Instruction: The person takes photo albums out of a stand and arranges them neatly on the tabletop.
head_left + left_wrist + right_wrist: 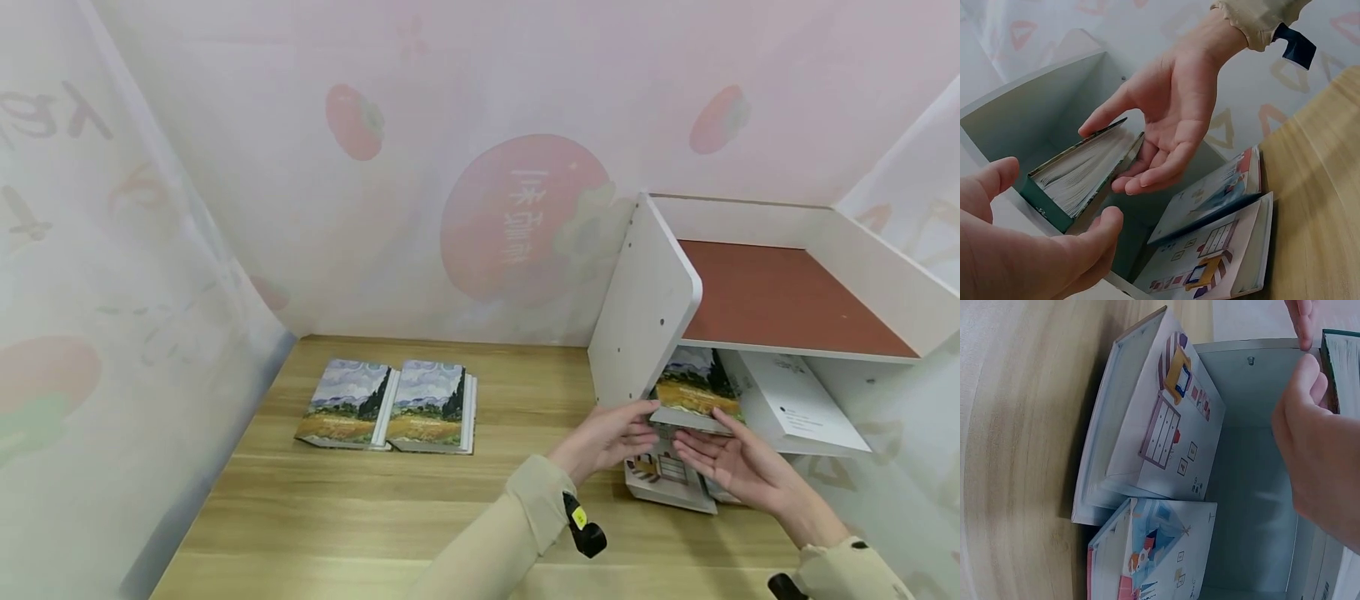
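A thick hardcover book [693, 385] with a painted landscape cover lies at the front of the middle shelf of the white bookcase [637, 292]. My right hand [738, 468] holds its near end, thumb on the upper cover and fingers below, as the left wrist view shows. Beside the book's green spine, my left hand [611, 437] has its thumb and fingers spread apart, fingertips close to the left corner. Below, two cartoon-cover books [1175, 419] lean in the bottom compartment, their near ends sticking out over the table.
A thick white book [810, 408] lies right of the landscape book on the same shelf. Two more landscape-cover books [427, 404] lie side by side on the wooden table [360, 517] at left. The bookcase has a brown upper board [795, 292]. Printed cloth [262, 167] hangs behind.
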{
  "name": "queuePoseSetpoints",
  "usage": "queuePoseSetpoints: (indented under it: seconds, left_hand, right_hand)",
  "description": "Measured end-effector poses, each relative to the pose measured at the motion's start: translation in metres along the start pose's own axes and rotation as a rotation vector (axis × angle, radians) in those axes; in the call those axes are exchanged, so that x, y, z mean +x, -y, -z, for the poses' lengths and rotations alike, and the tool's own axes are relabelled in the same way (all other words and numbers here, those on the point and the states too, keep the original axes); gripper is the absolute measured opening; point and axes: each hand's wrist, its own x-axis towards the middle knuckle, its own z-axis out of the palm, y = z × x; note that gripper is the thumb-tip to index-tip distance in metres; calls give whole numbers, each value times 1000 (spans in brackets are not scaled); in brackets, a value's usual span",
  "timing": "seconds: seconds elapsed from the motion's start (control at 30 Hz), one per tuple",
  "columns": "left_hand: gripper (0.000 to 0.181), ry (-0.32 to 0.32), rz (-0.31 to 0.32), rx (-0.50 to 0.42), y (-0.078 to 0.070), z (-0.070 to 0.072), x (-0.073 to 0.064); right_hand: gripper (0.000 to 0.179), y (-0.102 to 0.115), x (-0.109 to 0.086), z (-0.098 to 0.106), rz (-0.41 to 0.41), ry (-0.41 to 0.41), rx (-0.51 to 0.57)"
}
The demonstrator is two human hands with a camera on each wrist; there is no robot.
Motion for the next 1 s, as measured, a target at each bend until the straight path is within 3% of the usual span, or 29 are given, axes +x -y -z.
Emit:
queuePoseSetpoints:
  seconds: [0.23, 0.4, 0.57, 1.0]
  left_hand:
    - [34, -22, 6, -9, 2, -3, 3]
    - [40, -39, -6, 2, 4, -4, 5]
    - [53, -22, -26, 80, 6, -5, 6]
    - [41, -7, -51, 197, 12, -6, -2]
  right_hand:
    - [41, -2, 1, 0, 36, -35, 20]
    - [38, -3, 1, 1, 52, -44, 7]
    - [33, -3, -2, 3, 66, -48, 1]
    - [23, -7, -11, 4, 66, -57, 6]
